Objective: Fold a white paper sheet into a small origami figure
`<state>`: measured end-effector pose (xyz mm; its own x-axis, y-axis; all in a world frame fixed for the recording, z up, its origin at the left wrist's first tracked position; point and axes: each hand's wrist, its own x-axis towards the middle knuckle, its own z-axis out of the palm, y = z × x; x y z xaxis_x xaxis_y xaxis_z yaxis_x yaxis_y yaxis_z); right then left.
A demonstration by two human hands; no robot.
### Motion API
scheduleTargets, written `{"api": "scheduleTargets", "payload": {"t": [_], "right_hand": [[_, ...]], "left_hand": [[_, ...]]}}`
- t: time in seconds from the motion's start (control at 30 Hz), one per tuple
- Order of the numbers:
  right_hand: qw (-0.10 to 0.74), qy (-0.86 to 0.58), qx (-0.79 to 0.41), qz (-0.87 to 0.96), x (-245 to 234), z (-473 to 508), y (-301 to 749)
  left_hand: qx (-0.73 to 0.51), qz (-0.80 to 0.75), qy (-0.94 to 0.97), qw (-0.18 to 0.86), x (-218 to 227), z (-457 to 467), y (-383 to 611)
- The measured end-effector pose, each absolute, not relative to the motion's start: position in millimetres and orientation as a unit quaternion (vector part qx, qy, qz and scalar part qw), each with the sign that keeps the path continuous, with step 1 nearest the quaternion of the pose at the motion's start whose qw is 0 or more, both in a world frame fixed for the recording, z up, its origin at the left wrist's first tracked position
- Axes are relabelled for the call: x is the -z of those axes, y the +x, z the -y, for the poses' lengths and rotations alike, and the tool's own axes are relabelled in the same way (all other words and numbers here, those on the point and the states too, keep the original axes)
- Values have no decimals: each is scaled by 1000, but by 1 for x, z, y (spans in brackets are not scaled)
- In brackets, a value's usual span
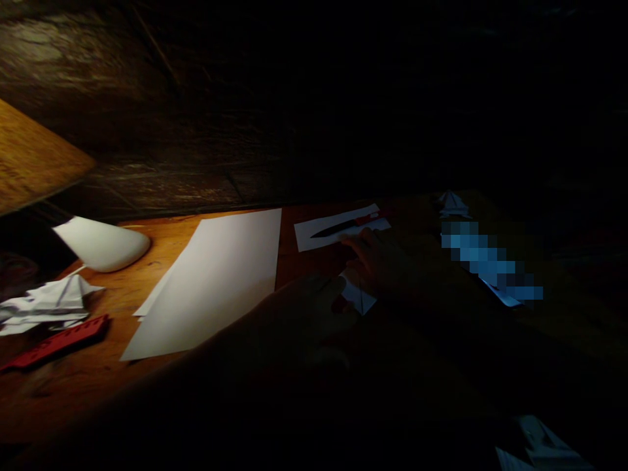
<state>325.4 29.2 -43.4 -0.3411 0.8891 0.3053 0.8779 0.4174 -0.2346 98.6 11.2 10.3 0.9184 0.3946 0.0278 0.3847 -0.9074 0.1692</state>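
Folded white paper (360, 294) lies on the wooden tabletop (161, 229) between the left hand (299, 320) and right hand (377, 258), their fingers too shadowed to tell spread from pinching. Left to right lie a folded paper model (49, 304), red strip (53, 343), blank white sheet (206, 281), black-bladed knife (341, 227) on a paper strip (318, 235), and small paper model (451, 204).

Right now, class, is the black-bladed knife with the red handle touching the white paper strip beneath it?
Touching: the head view shows the black-bladed knife lying flat on the white paper strip.
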Motion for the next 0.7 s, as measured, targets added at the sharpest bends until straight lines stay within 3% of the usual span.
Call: {"api": "scheduleTargets", "payload": {"t": [0.33, 0.7], "right_hand": [[185, -544, -8, 818, 45, -29, 325], [298, -555, -128, 766, 31, -34, 354]], "left_hand": [[-56, -144, 982, 110, -3, -18, 98], [-112, -90, 980, 139, 23, -37, 100]]}}
